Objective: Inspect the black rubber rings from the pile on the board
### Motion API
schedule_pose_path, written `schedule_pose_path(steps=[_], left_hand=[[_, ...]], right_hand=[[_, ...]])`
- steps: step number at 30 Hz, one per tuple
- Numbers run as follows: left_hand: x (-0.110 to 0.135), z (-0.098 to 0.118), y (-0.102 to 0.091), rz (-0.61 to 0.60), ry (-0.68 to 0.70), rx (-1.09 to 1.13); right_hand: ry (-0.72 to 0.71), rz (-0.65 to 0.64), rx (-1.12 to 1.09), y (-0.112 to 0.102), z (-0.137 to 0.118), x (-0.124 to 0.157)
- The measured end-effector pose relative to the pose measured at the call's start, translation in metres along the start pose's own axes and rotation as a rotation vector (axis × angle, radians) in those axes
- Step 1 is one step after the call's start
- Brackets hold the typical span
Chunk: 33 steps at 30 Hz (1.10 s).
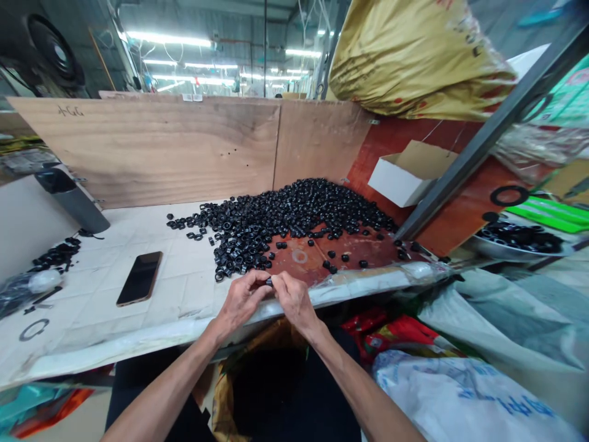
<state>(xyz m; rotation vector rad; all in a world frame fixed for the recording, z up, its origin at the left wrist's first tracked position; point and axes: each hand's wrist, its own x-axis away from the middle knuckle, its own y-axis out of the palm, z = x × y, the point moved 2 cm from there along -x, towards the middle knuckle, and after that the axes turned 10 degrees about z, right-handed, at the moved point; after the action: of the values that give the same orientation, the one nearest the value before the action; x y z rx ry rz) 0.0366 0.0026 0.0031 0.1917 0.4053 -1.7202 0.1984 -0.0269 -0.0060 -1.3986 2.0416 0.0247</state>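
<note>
Just above the bench's front edge, my left hand (243, 298) and my right hand (293, 296) meet fingertip to fingertip. Between them they pinch one small black ring (269, 282), mostly covered by the fingers. Right behind my hands spreads a large pile of black rings (304, 212), short and tube-like, heaped against the wooden board. Several loose ones lie on the reddish-brown sheet to the right of my hands. Below my hands, an open yellowish sack (224, 393) stands at my lap, its inside dark.
A phone (140, 278) lies on the pale bench top (179, 294) at left, with a dark cylinder (73, 197) behind it. A wooden board (184, 150) closes off the back. At right are a white box (400, 181), a slanted metal post (473, 129) and a bowl of black parts (515, 250).
</note>
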Motion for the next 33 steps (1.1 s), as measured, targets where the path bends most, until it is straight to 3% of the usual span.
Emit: schedule_pose_path(steps=[6, 11, 16, 18, 21, 26, 29, 31, 33], left_hand=[[0.054, 0.012, -0.006, -0.004, -0.272, 0.148], [0.093, 0.013, -0.019, -0.028, -0.243, 0.004], [0.107, 0.01, -0.019, -0.021, -0.512, 0.213], [0.11, 0.008, -0.017, -0.002, -0.537, 0.253], [0.116, 0.0, -0.018, 0.002, -0.422, 0.147], [0.126, -0.019, -0.021, -0.064, 0.096, -0.244], [0.13, -0.022, -0.019, -0.12, 0.252, -0.314], [0.129, -0.014, -0.018, -0.207, 0.282, -0.348], [0.123, -0.001, -0.021, -0.304, 0.268, -0.407]], right_hand=[[0.074, -0.056, -0.158, -0.013, -0.026, 0.057], [0.34, -0.193, -0.228, -0.007, -0.029, 0.085], [0.11, -0.125, -0.247, -0.008, -0.034, 0.095], [0.101, -0.126, -0.258, -0.007, -0.032, 0.101], [0.254, -0.145, -0.263, -0.002, -0.027, 0.11], [0.786, -0.144, -0.483, 0.012, -0.018, 0.124], [1.0, -0.158, -0.668, 0.019, -0.012, 0.13], [1.04, -0.215, -0.663, 0.019, -0.009, 0.132], [0.911, -0.27, -0.493, 0.012, -0.007, 0.128]])
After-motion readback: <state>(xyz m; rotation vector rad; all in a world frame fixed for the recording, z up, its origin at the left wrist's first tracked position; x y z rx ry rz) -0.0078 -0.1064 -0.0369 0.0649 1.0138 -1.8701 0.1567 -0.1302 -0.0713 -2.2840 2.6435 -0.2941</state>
